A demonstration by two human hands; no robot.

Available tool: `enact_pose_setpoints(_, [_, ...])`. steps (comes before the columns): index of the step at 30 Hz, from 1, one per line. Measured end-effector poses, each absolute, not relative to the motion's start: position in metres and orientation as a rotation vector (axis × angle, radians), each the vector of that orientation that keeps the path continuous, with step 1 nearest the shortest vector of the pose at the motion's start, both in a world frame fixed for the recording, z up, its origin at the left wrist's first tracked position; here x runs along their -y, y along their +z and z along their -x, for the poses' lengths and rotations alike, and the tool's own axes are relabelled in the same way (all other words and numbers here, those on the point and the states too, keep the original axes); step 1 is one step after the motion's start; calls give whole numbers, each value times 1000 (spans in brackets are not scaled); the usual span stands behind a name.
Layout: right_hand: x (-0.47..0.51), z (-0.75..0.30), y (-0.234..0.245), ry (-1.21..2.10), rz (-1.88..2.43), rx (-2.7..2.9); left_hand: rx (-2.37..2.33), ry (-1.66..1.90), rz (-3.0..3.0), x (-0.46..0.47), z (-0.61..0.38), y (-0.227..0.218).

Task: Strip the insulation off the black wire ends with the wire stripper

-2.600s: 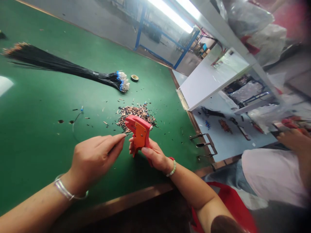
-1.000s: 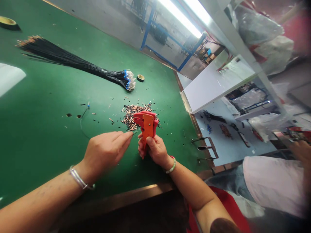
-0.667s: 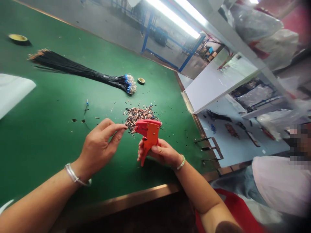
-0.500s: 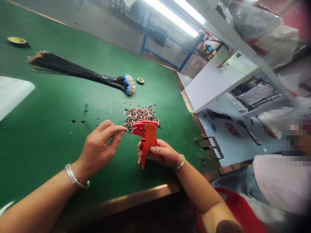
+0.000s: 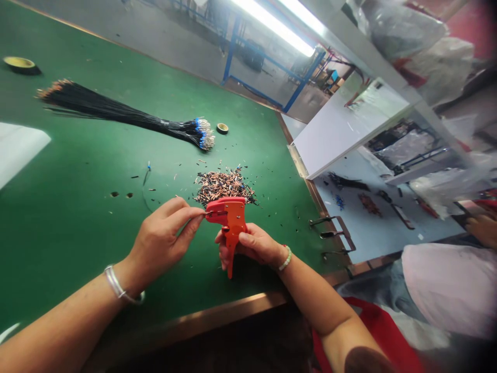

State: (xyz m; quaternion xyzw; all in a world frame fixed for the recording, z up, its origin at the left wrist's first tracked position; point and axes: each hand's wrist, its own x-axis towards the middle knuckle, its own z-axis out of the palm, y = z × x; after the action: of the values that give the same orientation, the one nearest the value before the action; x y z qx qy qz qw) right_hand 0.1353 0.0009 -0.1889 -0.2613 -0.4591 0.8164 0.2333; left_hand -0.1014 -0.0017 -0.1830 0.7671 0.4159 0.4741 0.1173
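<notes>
My right hand point(image 5: 250, 246) is shut around a red and orange wire-stripping plier point(image 5: 232, 223), its jaws pointing left. My left hand point(image 5: 166, 241) pinches a thin wire point(image 5: 202, 212) between thumb and fingertips, with the wire's end at the tool's jaws. Just beyond the tool lies a heap of copper-coloured wire cuttings point(image 5: 224, 187) on the green bench mat point(image 5: 77, 171). Farther back rests a long bundle of black wires point(image 5: 116, 114) with blue-tipped terminals point(image 5: 202, 133) at its near end. A small tape roll point(image 5: 222, 128) sits next to those terminals.
A second tape roll point(image 5: 19, 65) lies at the far left of the mat. Metal brackets point(image 5: 332, 233) hang on the bench's right edge. A co-worker in a pale top point(image 5: 442, 290) sits at right, one hand point(image 5: 483, 230) raised. A red bag point(image 5: 373, 326) is below.
The tool has shifted left, closer to my left hand, and its jaws now meet the wire end. My head has turned a little, moving the bench slightly in view.
</notes>
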Motion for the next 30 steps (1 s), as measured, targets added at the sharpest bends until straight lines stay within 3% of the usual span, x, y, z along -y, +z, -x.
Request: enact_pose_setpoints(30, [5, -122, -196, 2118, 851, 1143, -1300, 1334, -2307, -4, 106, -190])
